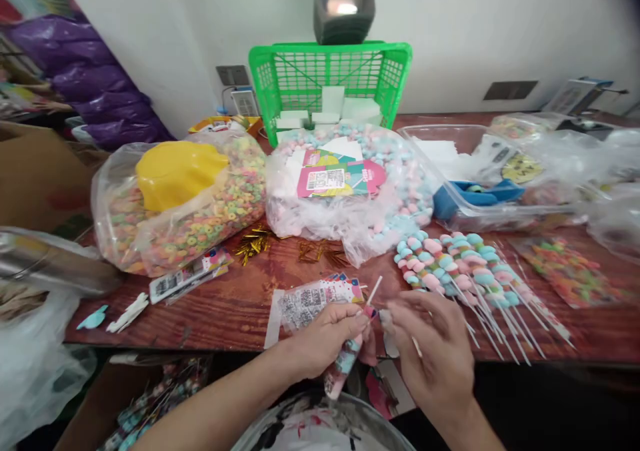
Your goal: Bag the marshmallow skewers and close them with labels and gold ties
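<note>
My left hand (333, 337) is closed around the neck of a wrapped marshmallow skewer (344, 364). Its blue and pink candy end points down, and the white stick (374, 291) sticks up past my fingers. Close on the right, my right hand (433, 351) has its fingers bent in a pinch beside the wrapper's gathered neck; they are blurred, and what they hold is too small to make out. Printed clear bags (315, 301) lie flat on the table behind my left hand. Several unwrapped marshmallow skewers (450, 264) are piled to the right, sticks toward me.
Behind stand a bag of ring candy (225, 197) with a yellow scoop (175, 174), a large marshmallow bag (405, 191) and a green basket (265, 97). A clear tub (480, 214) holds a blue scoop (480, 194). Below the table edge (200, 344), skewers (155, 404) lie in a box.
</note>
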`<state>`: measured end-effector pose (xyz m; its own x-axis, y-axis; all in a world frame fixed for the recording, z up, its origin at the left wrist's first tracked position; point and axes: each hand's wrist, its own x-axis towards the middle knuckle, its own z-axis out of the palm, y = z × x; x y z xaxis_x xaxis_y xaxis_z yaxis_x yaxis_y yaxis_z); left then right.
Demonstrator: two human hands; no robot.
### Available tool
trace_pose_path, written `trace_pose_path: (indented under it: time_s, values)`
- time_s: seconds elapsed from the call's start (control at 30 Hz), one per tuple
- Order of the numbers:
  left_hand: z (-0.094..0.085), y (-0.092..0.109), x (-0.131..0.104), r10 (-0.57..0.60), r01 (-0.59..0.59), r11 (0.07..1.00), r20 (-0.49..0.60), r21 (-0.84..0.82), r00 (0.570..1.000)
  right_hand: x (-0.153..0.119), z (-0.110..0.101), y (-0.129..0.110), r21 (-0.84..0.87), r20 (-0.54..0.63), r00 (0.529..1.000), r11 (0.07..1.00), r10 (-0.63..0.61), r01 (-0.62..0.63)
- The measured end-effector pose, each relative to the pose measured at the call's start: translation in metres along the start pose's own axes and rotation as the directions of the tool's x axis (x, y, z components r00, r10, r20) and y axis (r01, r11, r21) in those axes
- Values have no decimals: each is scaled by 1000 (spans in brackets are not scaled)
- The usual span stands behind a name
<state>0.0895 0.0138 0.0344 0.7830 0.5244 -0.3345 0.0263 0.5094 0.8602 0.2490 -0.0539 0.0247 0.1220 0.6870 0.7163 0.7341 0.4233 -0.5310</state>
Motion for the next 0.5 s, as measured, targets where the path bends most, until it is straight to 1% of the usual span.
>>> trace_pose_path:
  time_s: [0.03, 0.07, 0.13, 0.2, 0.27, 0.3, 0.33, 0.37, 0.4, 0.43, 0.47, 0.5]
  values:
    - [-1, -1, 1, -18, 21, 997, 44, -76, 999, 3, -5, 2, -110, 85, 984, 980, -159, 168]
    - [-3, -3, 1, -44, 59, 988, 105, -143, 993, 6, -10, 3, -158, 170, 947, 941, -271, 298]
    - [-8, -8, 2, -101, 155, 961, 234, -227, 967, 14, -16, 6, -141, 307, 858, 872, -412, 469]
    - [-14, -12, 0, -138, 227, 940, 328, -253, 935, 23, -18, 7, -71, 410, 759, 812, -506, 580]
    - [-21, -14, -4, -146, 246, 940, 374, -235, 916, 30, -14, 6, -15, 482, 668, 757, -567, 653]
    - [-24, -14, -7, -144, 237, 949, 381, -209, 913, 32, -11, 5, 10, 512, 641, 750, -572, 661]
    - [-28, -12, -11, -141, 216, 963, 377, -164, 916, 33, -6, 4, 32, 535, 635, 765, -557, 643]
    - [-31, -10, -15, -135, 175, 981, 352, -83, 926, 33, 0, 4, 46, 558, 644, 794, -523, 606]
    - [-34, -7, -20, -121, 110, 993, 308, 51, 944, 33, 7, 4, 58, 574, 660, 828, -485, 558]
    - [-36, -3, -25, -88, 27, 969, 242, 245, 966, 32, 14, 3, 68, 597, 672, 862, -438, 502]
    - [-38, 0, -30, -29, -55, 879, 167, 475, 986, 31, 22, 3, 69, 625, 681, 896, -382, 439]
    - [-39, 3, -36, 52, -110, 712, 104, 694, 993, 30, 30, 3, 68, 656, 683, 926, -321, 370]
